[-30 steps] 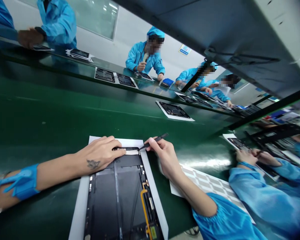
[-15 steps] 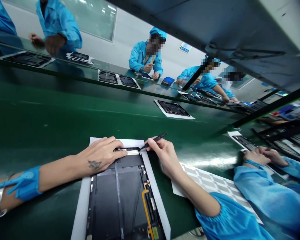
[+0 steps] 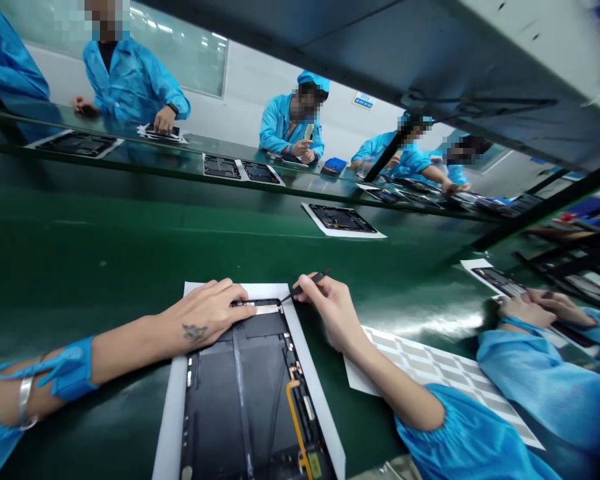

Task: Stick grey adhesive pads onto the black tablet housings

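Left grip [image 3: 205, 317] open, pressing flat on tablet panel [image 3: 245, 400] top edge; right grip [image 3: 325, 310] clamped on tweezers [image 3: 307, 283], tip just beside white strip [image 3: 267, 309], steady.

Look at the green belt [image 3: 130, 233] in front of you. In the middle of it lies a dark tablet frame [image 3: 341, 220] on white paper. More dark frames [image 3: 221, 167] lie in a row along the far edge of the belt. Near the front edge, on the right, lies a sheet with gray squares [image 3: 430, 373]. Across the belt, a worker in a blue coat and blue cap [image 3: 293, 123] holds something up. A blue box [image 3: 336, 165] sits on the far side of the belt. At the right end of the belt, another worker in blue [image 3: 525, 380] has both hands near a dark board [image 3: 500, 281]. A dark shelf [image 3: 430, 60] hangs over the belt.
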`<state>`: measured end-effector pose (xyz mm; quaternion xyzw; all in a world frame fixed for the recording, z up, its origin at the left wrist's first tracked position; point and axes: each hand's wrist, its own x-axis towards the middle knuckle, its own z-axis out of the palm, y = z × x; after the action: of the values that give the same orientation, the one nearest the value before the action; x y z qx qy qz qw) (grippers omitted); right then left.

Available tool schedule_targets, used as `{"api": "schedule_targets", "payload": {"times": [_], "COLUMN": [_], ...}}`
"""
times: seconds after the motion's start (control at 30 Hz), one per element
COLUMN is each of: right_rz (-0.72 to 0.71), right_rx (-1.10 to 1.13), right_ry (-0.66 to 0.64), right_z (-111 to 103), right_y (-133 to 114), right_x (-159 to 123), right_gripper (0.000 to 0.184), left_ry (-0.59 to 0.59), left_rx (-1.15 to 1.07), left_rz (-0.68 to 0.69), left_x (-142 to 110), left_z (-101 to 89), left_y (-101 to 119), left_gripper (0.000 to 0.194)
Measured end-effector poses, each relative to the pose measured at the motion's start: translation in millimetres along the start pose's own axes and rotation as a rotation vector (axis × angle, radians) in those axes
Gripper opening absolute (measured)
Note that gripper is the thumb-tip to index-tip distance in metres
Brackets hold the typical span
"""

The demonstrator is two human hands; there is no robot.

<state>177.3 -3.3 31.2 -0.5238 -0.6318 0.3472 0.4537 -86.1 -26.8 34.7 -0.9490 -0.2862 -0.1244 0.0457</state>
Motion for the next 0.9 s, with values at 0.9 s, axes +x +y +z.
{"api": "schedule_targets", "payload": {"times": [0.9], "right_rz": [-0.801], "right_rx": [-1.115], "right_ry": [-0.900], "right_z": [40.8], "right_y": [-64.3], "right_x": [18.3], "right_gripper": [0.013], "left_ry": [0.085], "left_rx": [-0.040], "left_rz": [0.016], "left_x": [-6.3], "left_z": [9.9], "left_y": [-3.0], "left_gripper": [0.023]}}
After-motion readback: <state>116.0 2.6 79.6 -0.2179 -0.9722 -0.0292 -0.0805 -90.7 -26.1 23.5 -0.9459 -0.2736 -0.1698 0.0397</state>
